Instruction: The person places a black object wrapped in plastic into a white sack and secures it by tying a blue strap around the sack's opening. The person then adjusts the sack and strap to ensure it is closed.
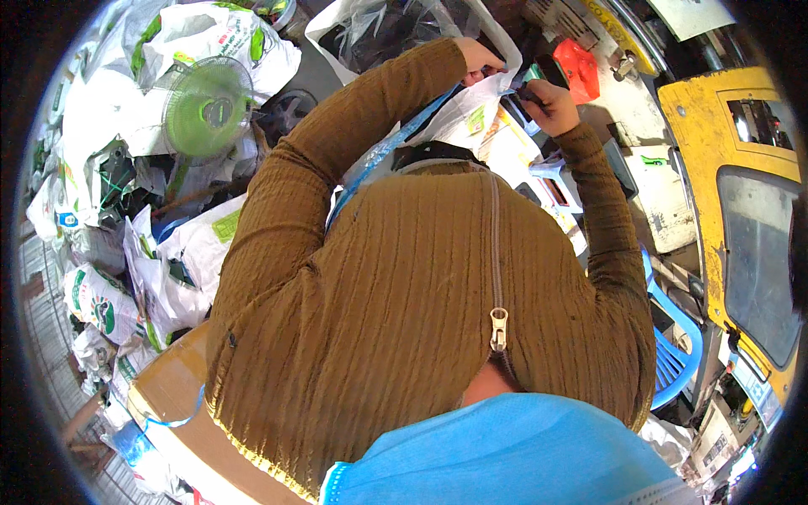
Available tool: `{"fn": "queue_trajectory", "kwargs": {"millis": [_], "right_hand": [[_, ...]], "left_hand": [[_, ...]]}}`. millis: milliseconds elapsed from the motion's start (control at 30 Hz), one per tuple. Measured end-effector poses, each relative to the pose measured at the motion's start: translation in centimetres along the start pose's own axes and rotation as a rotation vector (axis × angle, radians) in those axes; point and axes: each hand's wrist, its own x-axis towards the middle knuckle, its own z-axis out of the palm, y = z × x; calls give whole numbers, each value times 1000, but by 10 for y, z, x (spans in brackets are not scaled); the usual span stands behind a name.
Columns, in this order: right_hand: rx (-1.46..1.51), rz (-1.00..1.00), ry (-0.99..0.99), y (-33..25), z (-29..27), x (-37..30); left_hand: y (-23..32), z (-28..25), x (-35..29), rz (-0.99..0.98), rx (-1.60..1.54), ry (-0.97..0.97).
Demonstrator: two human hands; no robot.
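Observation:
My left hand is closed on the rim of a large white plastic sack, its fingertips curled under and partly hidden. Dark and clear plastic material fills the sack's mouth. Just to the right, my right hand is pinched round something small and dark that I cannot make out, a little apart from the left hand. A blue printed strip runs down beside my left forearm. Beyond my right hand lies a red plastic bag.
A green desk fan stands at the left among several stuffed white sacks. To the right are a yellow machine frame and a blue plastic chair. A cardboard box sits at my lower left.

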Motion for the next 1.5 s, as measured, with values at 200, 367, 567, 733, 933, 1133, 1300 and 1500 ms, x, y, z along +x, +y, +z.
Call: {"fn": "queue_trajectory", "kwargs": {"millis": [200, 367, 567, 733, 933, 1133, 1300, 1500], "right_hand": [[77, 39, 33, 1, 4, 3], [248, 78, 84, 2, 4, 20], [551, 337, 59, 11, 11, 56], [525, 551, -16, 21, 14, 62], [441, 566, 71, 27, 25, 62], [32, 635, -84, 31, 21, 74], [67, 603, -5, 29, 10, 71], [125, 436, 242, 18, -3, 31]], "left_hand": [[5, -2, -6, -21, 167, 78], [-13, 1, -5, 238, 184, -65], [-25, -1, 2, 323, -134, -142], [-27, 4, 3, 170, -213, -33], [-27, 27, -3, 544, 692, 677], [-19, 48, -22, 453, 665, 830], [-22, 38, -17, 550, 864, 707], [-20, 9, 0, -70, -526, -306]]}}
